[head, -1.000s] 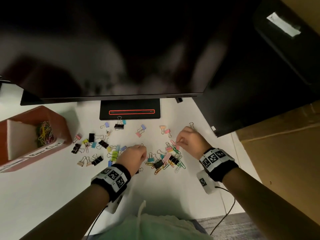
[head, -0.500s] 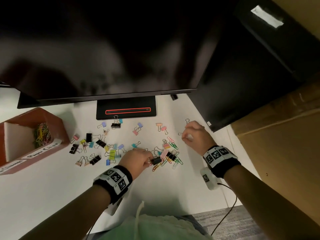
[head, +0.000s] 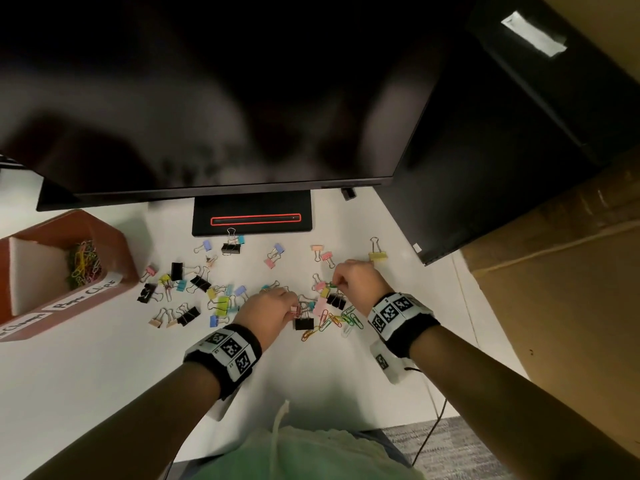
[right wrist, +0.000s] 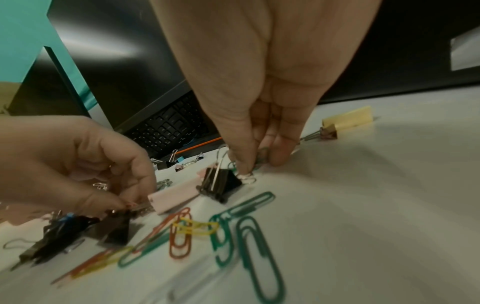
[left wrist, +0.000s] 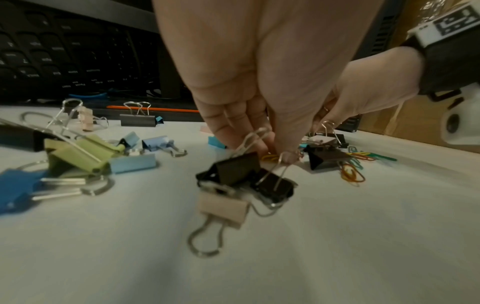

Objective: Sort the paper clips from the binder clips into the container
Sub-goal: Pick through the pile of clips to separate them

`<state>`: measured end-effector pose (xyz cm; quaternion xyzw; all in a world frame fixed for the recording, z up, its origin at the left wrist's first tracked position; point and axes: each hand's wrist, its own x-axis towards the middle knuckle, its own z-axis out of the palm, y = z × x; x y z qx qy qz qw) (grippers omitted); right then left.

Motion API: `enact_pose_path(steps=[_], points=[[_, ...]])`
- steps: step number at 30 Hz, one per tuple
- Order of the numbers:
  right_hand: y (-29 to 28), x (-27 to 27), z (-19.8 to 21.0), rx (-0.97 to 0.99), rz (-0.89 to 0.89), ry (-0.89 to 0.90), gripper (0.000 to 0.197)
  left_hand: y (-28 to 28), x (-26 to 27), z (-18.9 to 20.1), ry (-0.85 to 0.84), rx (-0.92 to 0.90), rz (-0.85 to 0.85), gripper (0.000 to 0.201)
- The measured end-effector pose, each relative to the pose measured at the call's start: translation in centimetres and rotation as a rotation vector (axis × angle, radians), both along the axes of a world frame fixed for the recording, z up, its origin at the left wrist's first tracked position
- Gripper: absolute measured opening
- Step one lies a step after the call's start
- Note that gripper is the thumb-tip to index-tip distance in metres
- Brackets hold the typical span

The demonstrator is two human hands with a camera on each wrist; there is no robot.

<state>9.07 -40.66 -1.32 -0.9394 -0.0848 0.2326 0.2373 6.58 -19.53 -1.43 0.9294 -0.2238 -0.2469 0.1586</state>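
Binder clips and coloured paper clips (head: pixel 332 320) lie mixed on the white desk (head: pixel 104 368). My left hand (head: pixel 293 309) (left wrist: pixel 272 148) pinches the wire handle of a black binder clip (head: pixel 304 323) (left wrist: pixel 233 170); a second black clip and a beige clip (left wrist: pixel 223 209) cling to it. Just to the right, my right hand (head: pixel 335 285) (right wrist: pixel 259 160) pinches a green paper clip (right wrist: pixel 262 153) between thumb and finger, beside another black binder clip (right wrist: pixel 221 183). The red-brown container (head: pixel 114 244) at the far left holds paper clips (head: pixel 83 265) in one compartment.
A monitor (head: pixel 207 98) overhangs the back of the desk, its black base (head: pixel 252 220) just behind the clips. Loose binder clips (head: pixel 187 282) spread left of my hands. A yellow binder clip (head: pixel 377 256) lies far right. A cardboard box (head: pixel 554 289) stands right of the desk.
My right hand went out to the right, where the yellow binder clip lies, and came back to the pile. My left hand shifted right and took hold of the black binder clip.
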Motion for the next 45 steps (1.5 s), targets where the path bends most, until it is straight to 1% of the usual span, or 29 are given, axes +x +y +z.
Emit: enact_pose_path(steps=[4, 7, 9, 12, 15, 18, 21, 24, 27, 30, 32, 34, 36, 38, 41, 43, 45], points=[[0.0, 0.4, 0.2, 0.009, -0.046, 0.076, 0.027, 0.2, 0.4, 0.3, -0.005, 0.017, -0.01, 0.018], [-0.3, 0.8, 0.4, -0.02, -0.011, 0.098, 0.022, 0.2, 0.5, 0.4, 0.002, 0.023, -0.012, 0.019], [-0.5, 0.8, 0.3, -0.01, -0.022, 0.104, 0.019, 0.3, 0.5, 0.3, -0.003, -0.005, -0.005, 0.018], [-0.9, 0.7, 0.2, 0.007, -0.029, 0.092, 0.017, 0.4, 0.4, -0.1, -0.04, -0.047, -0.001, 0.014], [-1.2, 0.5, 0.3, 0.013, -0.012, 0.074, 0.019, 0.8, 0.6, -0.7, -0.049, 0.005, 0.001, 0.01], [-1.3, 0.5, 0.3, 0.032, -0.025, 0.049, 0.02, 1.1, 0.8, -0.9, -0.034, 0.039, -0.002, 0.017], [-1.4, 0.6, 0.3, 0.031, -0.019, 0.044, 0.02, 1.2, 0.8, -0.8, -0.029, 0.005, 0.02, 0.016], [-2.0, 0.5, 0.4, 0.076, -0.068, -0.006, 0.016, 1.2, 0.9, -0.7, -0.015, 0.016, 0.017, 0.016], [-3.4, -0.2, 0.5, 0.124, -0.066, -0.061, 0.011, 1.3, 1.0, -0.6, 0.012, -0.024, 0.073, 0.013], [-4.9, -1.7, 0.8, 0.168, 0.028, -0.045, 0.008, 1.2, 1.1, 0.1, 0.016, -0.125, 0.18, 0.008], [-5.4, -2.8, 1.0, 0.196, 0.091, -0.002, 0.012, 0.8, 1.0, 0.7, 0.058, -0.168, 0.212, 0.006], [-5.3, -3.8, 1.3, 0.18, 0.133, 0.076, 0.027, 0.1, 0.9, 0.9, 0.114, -0.197, 0.23, 0.007], [-4.8, -4.6, 1.4, 0.144, 0.136, 0.163, 0.042, -0.6, 0.9, 0.8, 0.163, -0.196, 0.265, 0.016], [-4.1, -5.2, 1.2, 0.093, 0.123, 0.198, 0.049, -1.1, 1.0, 0.5, 0.168, -0.151, 0.277, 0.021], [-3.2, -5.6, 0.8, 0.055, 0.031, 0.206, 0.047, -1.5, 1.4, 0.2, 0.108, -0.117, 0.254, 0.017], [-2.7, -5.5, 0.6, 0.068, -0.026, 0.182, 0.04, -1.4, 1.5, 0.0, 0.081, -0.114, 0.232, 0.016], [-2.2, -5.3, 0.5, 0.07, -0.044, 0.142, 0.032, -1.2, 1.7, -0.1, 0.067, -0.111, 0.217, 0.016]])
